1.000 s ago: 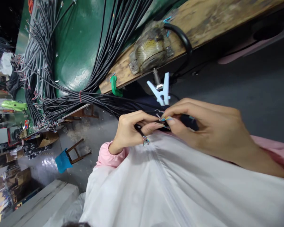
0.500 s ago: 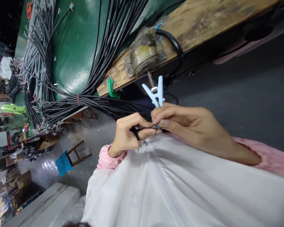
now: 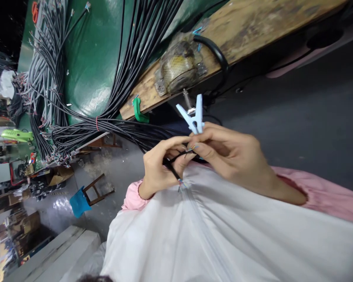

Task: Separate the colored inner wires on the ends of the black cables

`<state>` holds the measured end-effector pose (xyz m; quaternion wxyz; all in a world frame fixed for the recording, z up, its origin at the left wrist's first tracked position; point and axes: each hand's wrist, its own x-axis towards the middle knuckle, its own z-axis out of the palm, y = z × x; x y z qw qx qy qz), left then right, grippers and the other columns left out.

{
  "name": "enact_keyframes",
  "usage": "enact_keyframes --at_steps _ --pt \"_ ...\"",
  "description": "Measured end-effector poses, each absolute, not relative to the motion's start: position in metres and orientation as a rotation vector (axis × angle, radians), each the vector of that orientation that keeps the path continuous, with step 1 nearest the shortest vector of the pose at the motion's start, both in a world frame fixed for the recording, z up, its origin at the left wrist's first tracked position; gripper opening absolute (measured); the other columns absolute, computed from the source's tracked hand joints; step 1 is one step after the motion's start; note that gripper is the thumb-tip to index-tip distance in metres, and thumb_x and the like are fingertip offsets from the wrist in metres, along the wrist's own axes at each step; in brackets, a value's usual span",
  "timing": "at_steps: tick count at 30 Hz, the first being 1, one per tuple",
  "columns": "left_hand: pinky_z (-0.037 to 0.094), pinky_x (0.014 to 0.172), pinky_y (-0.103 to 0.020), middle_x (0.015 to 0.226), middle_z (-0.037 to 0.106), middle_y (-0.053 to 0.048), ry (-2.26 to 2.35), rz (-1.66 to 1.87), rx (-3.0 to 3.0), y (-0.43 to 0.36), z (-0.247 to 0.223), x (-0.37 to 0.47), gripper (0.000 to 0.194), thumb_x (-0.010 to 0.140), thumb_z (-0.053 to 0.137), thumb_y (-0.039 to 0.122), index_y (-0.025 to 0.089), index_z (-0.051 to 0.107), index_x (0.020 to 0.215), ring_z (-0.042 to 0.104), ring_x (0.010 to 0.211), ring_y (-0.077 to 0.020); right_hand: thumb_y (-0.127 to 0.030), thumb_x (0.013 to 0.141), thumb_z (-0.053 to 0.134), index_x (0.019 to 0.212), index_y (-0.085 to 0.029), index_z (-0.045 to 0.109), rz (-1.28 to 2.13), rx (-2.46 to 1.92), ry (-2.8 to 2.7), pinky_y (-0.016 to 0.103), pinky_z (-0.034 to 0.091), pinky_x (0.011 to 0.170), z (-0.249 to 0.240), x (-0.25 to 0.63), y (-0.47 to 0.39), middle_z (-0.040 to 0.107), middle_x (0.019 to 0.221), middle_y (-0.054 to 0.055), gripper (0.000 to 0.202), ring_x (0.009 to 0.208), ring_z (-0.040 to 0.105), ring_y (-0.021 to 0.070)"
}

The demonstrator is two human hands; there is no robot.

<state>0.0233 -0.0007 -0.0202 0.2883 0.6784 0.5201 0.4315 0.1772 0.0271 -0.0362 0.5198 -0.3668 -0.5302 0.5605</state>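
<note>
Black cables (image 3: 172, 169) with stripped ends pass through my left hand (image 3: 161, 162), which is closed around them. One cable end, with coloured wires (image 3: 181, 183) fanned out, hangs below that hand's fingers. My right hand (image 3: 238, 156) pinches the thin coloured wires (image 3: 191, 149) of another cable end, right at the left fingertips. Just above the right fingers a light blue clothes peg (image 3: 196, 115) sits by a metal shaft (image 3: 187, 98); its lower end is hidden behind the fingers.
A motor-like device (image 3: 179, 68) is mounted on the wooden board (image 3: 253, 27), with a green clamp (image 3: 139, 110) at its edge. Bundled black cables (image 3: 111, 125) and grey cables (image 3: 44, 74) lie on the green table (image 3: 94, 58). A blue stool (image 3: 80, 201) stands on the floor.
Both hands have shifted slightly, the right one up and left. The wires between the fingertips sit higher, and the hanging cable end now points further down and right.
</note>
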Motion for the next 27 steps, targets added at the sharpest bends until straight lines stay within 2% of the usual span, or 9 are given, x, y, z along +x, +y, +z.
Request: enact_keyframes --at_steps 2,4,9,14,19,24,27 --pt "0.049 0.055 -0.026 0.075 0.071 -0.002 1.315 1.105 1.824 0.000 -0.019 0.020 0.034 0.097 0.065 0.051 0.019 0.076 0.103 0.060 0.059 -0.0115 -0.059 0.096 0.062 0.077 -0.022 0.067 1.368 -0.891 -1.250 0.025 0.047 0.052 -0.036 0.172 0.024 0.061 0.073 0.002 0.042 0.061 0.060 0.0125" --pt "0.050 0.057 -0.028 0.073 0.069 -0.001 1.211 1.151 1.819 0.003 -0.018 0.019 0.028 0.098 0.065 0.047 0.021 0.075 0.095 0.061 0.061 -0.0124 -0.054 0.098 0.062 0.076 -0.021 0.067 1.357 -0.879 -1.273 0.024 0.045 0.051 -0.034 0.170 0.023 0.060 0.071 0.001 0.040 0.059 0.058 0.0112" --pt "0.046 0.052 -0.025 0.063 0.063 0.003 1.032 1.363 1.876 0.007 -0.019 0.020 0.018 0.100 0.062 0.033 0.024 0.068 0.086 0.058 0.055 -0.0106 -0.048 0.098 0.065 0.075 -0.022 0.068 1.298 -0.881 -1.237 0.023 0.049 0.054 -0.033 0.173 0.021 0.064 0.073 0.002 0.034 0.062 0.062 0.0110" --pt "0.047 0.049 -0.028 0.064 0.062 0.002 1.118 1.265 1.867 0.001 -0.031 0.011 0.024 0.100 0.061 0.040 0.027 0.068 0.081 0.055 0.050 -0.0118 -0.044 0.096 0.069 0.076 -0.023 0.073 1.220 -0.918 -1.204 0.026 0.055 0.058 -0.040 0.177 0.019 0.071 0.076 0.005 0.029 0.069 0.068 0.0148" --pt "0.049 0.050 -0.026 0.064 0.059 0.003 1.035 1.200 1.762 0.003 -0.032 0.007 0.031 0.099 0.063 0.050 0.024 0.067 0.082 0.056 0.049 -0.0097 -0.031 0.094 0.072 0.091 -0.028 0.079 1.143 -0.738 -1.287 0.025 0.057 0.055 -0.043 0.173 0.022 0.076 0.082 0.004 0.008 0.069 0.072 0.0146" --pt "0.047 0.047 -0.021 0.071 0.065 0.002 0.945 1.213 1.693 0.005 -0.024 0.010 0.035 0.094 0.067 0.056 0.021 0.068 0.089 0.055 0.047 -0.0054 -0.019 0.097 0.066 0.084 -0.028 0.076 0.814 -0.623 -1.366 0.027 0.056 0.054 -0.047 0.165 0.029 0.074 0.073 0.001 0.018 0.061 0.069 0.0134" --pt "0.044 0.043 -0.020 0.073 0.068 0.002 1.062 1.109 1.623 0.002 -0.024 0.008 0.044 0.090 0.066 0.065 0.022 0.068 0.093 0.051 0.042 -0.0036 -0.016 0.096 0.065 0.079 -0.030 0.074 0.633 -0.687 -1.389 0.029 0.054 0.052 -0.048 0.164 0.029 0.072 0.068 0.000 0.024 0.058 0.066 0.0144"
